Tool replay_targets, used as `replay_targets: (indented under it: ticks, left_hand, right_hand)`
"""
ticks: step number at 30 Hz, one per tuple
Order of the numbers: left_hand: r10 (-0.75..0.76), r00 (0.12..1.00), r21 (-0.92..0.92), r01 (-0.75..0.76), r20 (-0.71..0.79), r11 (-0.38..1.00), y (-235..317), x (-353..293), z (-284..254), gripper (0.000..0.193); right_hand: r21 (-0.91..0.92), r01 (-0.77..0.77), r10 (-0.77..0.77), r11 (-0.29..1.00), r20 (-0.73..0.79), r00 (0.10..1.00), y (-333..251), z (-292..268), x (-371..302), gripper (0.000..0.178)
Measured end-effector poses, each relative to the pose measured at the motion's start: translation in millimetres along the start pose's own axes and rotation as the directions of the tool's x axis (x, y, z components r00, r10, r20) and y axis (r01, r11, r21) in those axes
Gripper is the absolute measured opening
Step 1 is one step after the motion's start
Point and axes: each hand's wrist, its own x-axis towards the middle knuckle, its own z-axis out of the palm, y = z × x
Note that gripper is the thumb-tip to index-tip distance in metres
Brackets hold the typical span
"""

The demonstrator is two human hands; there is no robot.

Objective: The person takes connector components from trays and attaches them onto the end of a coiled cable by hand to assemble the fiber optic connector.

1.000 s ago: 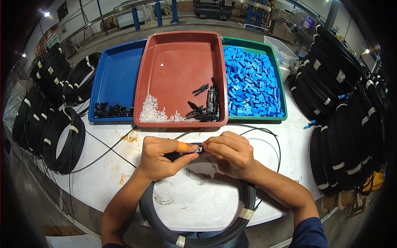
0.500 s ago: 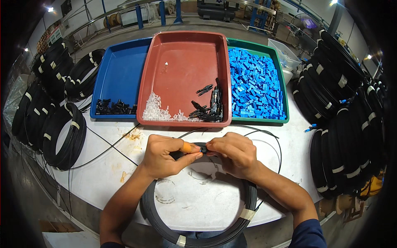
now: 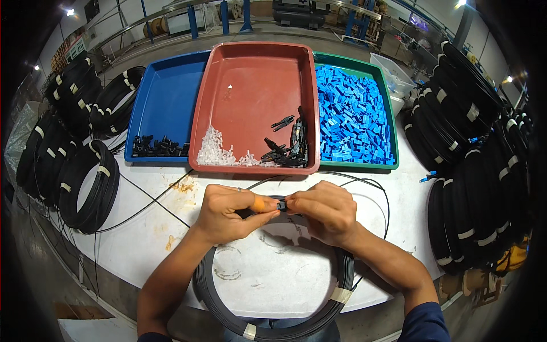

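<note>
My left hand and my right hand meet above a taped coil of black cable. Between their fingertips is a small black cable connector, pinched from both sides and mostly covered by the fingers. An orange wrap circles one finger of the left hand. The coil rests on the white table and overhangs its near edge. Beyond the hands, a red tray holds small clear-white pieces at its near left and black connector parts at its near right.
Left of the red tray, a blue tray contains small black parts. A green tray full of blue clips stands on the right. Stacked black cable coils flank both sides, left and right. Loose cable crosses the table.
My right hand has shifted slightly to the right, and the connector's black body shows a little more between the fingertips. The left hand stays nearly in place.
</note>
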Motion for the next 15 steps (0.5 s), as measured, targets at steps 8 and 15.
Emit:
replay_targets:
  ticks: [8,15]
  left_hand:
    - [0.466,0.868,0.378,-0.494,0.169,0.783,-4.6,-0.9,-2.1,0.015]
    - [-0.086,0.996,0.017,0.086,0.025,0.996,4.2,0.6,-4.1,0.034]
  right_hand:
    - [0.081,-0.159,0.149,0.984,0.112,0.982,1.5,2.8,-2.6,0.032]
    - [0.066,-0.140,0.136,0.988,0.062,0.989,1.8,4.0,-1.2,0.029]
